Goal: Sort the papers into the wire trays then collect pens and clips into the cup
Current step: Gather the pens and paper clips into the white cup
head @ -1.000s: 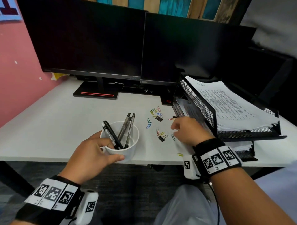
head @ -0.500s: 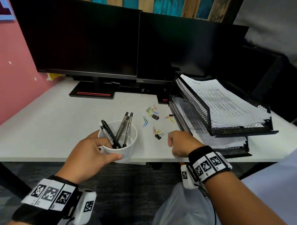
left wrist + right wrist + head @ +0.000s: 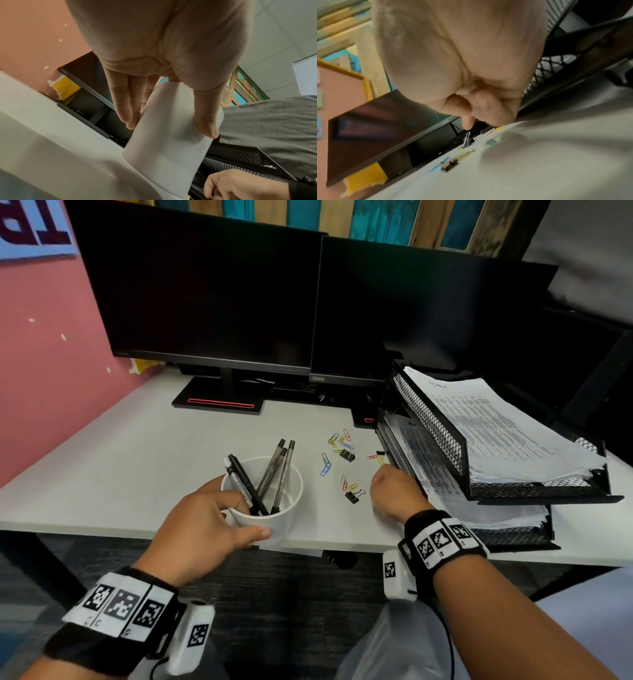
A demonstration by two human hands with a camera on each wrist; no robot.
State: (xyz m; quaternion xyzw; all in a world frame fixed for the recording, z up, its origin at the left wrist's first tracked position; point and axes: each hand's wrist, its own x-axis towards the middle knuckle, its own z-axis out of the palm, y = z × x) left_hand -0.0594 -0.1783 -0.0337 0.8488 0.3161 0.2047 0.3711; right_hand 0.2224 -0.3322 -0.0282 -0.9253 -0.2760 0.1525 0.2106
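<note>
My left hand (image 3: 219, 522) grips the white cup (image 3: 277, 522) near the desk's front edge, thumb on the near wall and fingers on the far-left side; the left wrist view shows the cup (image 3: 171, 128) tilted. Several black and grey pens (image 3: 270, 474) stand in it. My right hand (image 3: 390, 491) rests on the desk right of the cup with its fingers curled under; nothing shows in them. Coloured paper clips (image 3: 339, 440) and two black binder clips (image 3: 347, 455) (image 3: 352, 496) lie scattered beyond and left of it. Papers (image 3: 496, 426) fill the upper wire tray (image 3: 428, 419).
A lower wire tray (image 3: 513, 537) with papers sits under the upper one at the right. Two dark monitors (image 3: 212, 292) (image 3: 411, 313) stand at the back of the white desk (image 3: 137, 457). A pink wall runs along the left.
My right hand drew back from the clips toward the desk's front edge, then moved slightly forward again. The left hand has kept hold of the cup in the same place.
</note>
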